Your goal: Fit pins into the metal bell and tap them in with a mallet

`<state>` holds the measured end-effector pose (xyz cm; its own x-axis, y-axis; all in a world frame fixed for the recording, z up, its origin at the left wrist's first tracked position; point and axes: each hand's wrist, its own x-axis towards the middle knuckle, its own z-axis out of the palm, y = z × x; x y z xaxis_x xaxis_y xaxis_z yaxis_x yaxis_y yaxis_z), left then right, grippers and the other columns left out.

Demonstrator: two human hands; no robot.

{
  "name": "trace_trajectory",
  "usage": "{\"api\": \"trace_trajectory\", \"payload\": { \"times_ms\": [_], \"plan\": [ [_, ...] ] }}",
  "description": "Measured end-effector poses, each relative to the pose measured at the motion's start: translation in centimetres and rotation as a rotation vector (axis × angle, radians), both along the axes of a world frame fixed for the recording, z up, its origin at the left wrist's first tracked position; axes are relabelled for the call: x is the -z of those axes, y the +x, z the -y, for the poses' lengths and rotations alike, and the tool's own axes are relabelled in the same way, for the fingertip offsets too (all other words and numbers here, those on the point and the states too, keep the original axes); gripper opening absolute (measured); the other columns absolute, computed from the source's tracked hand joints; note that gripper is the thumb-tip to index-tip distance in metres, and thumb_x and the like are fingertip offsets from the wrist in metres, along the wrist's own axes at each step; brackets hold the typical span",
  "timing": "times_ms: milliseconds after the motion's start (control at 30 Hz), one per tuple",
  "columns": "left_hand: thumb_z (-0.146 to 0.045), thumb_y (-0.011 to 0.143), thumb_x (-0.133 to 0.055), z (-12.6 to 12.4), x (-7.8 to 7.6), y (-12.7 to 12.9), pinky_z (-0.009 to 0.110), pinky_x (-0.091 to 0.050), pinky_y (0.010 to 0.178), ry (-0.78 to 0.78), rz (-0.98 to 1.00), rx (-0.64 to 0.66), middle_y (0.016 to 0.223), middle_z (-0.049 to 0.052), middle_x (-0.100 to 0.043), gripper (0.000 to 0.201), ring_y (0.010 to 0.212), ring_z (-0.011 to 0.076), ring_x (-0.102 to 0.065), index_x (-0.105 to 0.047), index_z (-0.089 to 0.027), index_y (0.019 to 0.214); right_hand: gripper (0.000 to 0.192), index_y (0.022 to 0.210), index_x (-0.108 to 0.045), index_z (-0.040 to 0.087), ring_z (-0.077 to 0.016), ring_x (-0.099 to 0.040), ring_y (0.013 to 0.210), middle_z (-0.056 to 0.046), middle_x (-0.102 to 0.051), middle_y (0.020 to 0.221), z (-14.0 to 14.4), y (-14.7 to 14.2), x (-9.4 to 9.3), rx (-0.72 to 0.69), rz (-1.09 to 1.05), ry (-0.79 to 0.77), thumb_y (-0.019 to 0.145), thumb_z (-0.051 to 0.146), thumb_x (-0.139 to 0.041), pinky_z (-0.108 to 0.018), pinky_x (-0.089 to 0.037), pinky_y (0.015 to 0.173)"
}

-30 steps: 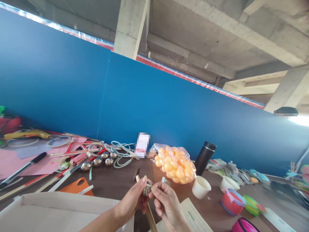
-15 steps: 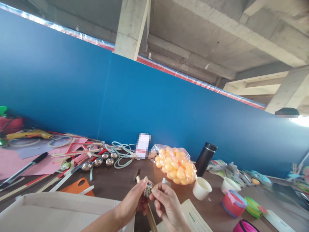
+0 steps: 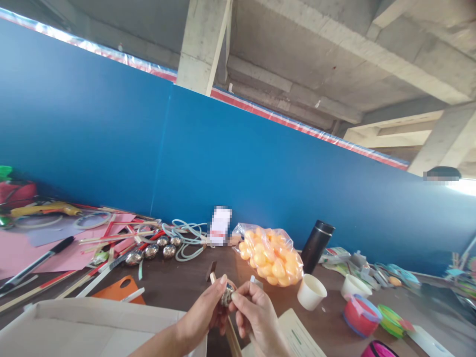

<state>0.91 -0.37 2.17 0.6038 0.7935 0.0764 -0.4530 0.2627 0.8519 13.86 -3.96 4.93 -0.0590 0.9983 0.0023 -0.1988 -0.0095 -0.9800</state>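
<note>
- Since a moment ago almost nothing has shifted: both my hands have stayed at the near edge, closed on the same small silvery ball (image 3: 226, 295), and the whole table sits a touch lower in view.
- That foil-wrapped ball is held up above the dark table (image 3: 178, 285), pinched between my two hands, near the bottom middle of the scene.
- My left hand (image 3: 203, 312) grips the ball from the left, thumb up along its far side, fingers curled under it.
- My right hand (image 3: 255, 312) pinches the ball's right side with thumb and forefinger, the other fingers folded in.
- A wooden stick (image 3: 230, 337) runs under my hands, its far tip showing just past my left thumb.
- Just left of my left arm lies a pale cardboard box (image 3: 92, 322), with an orange cutting board (image 3: 117, 290) beyond it.
- Further left, a row of shiny silver balls (image 3: 150, 250) lies beside pink paper (image 3: 22, 248) and loose sticks.
- Beyond my hands sits a clear bag of orange balls (image 3: 269, 255), with a black flask (image 3: 316, 245) just right of it.
- Right of my hands stand a white paper cup (image 3: 311, 292), then a second cup (image 3: 355, 286) and a pink tape roll (image 3: 360, 316).
- A blue wall (image 3: 223, 163) closes the far side.
</note>
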Motion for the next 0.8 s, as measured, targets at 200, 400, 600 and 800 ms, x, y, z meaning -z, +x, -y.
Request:
{"api": "trace_trajectory", "payload": {
  "times_ms": [200,400,600,800],
  "plan": [
    [-0.062,0.080,-0.040,0.2,0.0,0.1,0.020,-0.033,0.041,0.004,0.007,-0.014,0.059,-0.003,-0.044,0.045,0.043,0.0078,-0.040,-0.046,-0.018,0.074,0.033,0.067,-0.049,0.014,-0.0025,-0.046,0.032,-0.001,-0.065,0.058,-0.1,0.0,0.5,0.003,0.041,0.023,0.072,0.039,-0.071,-0.012,-0.034,0.030],
    [-0.059,0.082,-0.037,0.3,-0.2,0.1,0.020,-0.033,0.040,0.005,0.007,-0.005,0.059,-0.003,-0.043,0.042,0.044,0.0083,-0.043,-0.046,-0.018,0.075,0.033,0.070,-0.048,0.015,-0.0034,-0.047,0.032,0.000,-0.065,0.058,-0.5,0.2,1.1,0.021,0.047,0.041,0.073,0.041,-0.069,-0.012,-0.035,0.028],
    [-0.057,0.084,-0.036,0.3,-0.2,0.0,0.020,-0.033,0.041,0.002,0.021,0.014,0.060,-0.003,-0.046,0.041,0.046,0.0097,-0.048,-0.048,-0.018,0.080,0.033,0.070,-0.046,0.015,-0.0039,-0.049,0.034,-0.001,-0.065,0.060,-0.2,-0.1,0.9,0.028,0.071,0.046,0.073,0.040,-0.069,-0.012,-0.038,0.030],
    [-0.058,0.084,-0.034,0.2,-0.1,0.0,0.022,-0.033,0.042,0.012,0.028,0.004,0.059,-0.002,-0.046,0.042,0.046,0.0111,-0.050,-0.049,-0.018,0.080,0.034,0.071,-0.047,0.015,-0.0039,-0.047,0.031,0.001,-0.063,0.055,-0.3,-0.1,1.0,0.026,0.076,0.046,0.074,0.042,-0.068,-0.013,-0.038,0.030]
  ]
}}
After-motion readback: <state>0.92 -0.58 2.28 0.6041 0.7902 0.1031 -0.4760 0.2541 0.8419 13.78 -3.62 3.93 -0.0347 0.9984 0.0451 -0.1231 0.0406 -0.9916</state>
